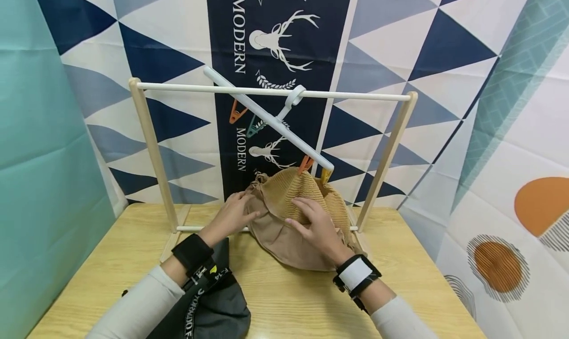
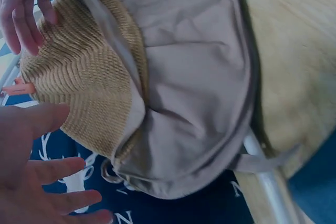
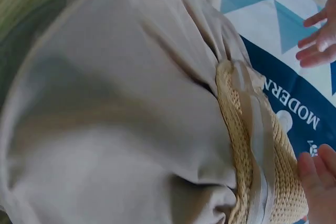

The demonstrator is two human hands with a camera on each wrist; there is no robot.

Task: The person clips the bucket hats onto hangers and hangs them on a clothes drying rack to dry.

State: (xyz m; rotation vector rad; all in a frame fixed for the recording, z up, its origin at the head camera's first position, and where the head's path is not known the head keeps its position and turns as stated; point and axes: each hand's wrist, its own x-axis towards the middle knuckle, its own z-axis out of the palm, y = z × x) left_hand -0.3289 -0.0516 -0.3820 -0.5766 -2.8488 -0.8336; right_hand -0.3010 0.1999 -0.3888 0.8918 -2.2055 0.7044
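Observation:
A sun hat (image 1: 284, 240) with a woven straw crown (image 2: 86, 77) and a wide beige cloth brim (image 3: 115, 108) hangs tilted, its brim low over the table. An orange clip (image 1: 305, 164) and a yellow clip (image 1: 326, 175) fasten it to the lower end of a slanting pale blue hanger (image 1: 268, 119). My left hand (image 1: 230, 218) is at the hat's left edge, fingers extended and spread in the left wrist view. Over the crown's front is my right hand (image 1: 314, 228), with loosely bent fingers; whether it touches the straw I cannot tell.
The hanger hooks over the white bar (image 1: 178, 87) of a wooden-legged rack (image 1: 153, 151). Another orange clip (image 1: 237, 112) and a green clip (image 1: 254, 127) hang from its raised end. A dark cap-like cloth item (image 1: 222, 304) with a lettered strap lies front left on the table (image 1: 275, 309).

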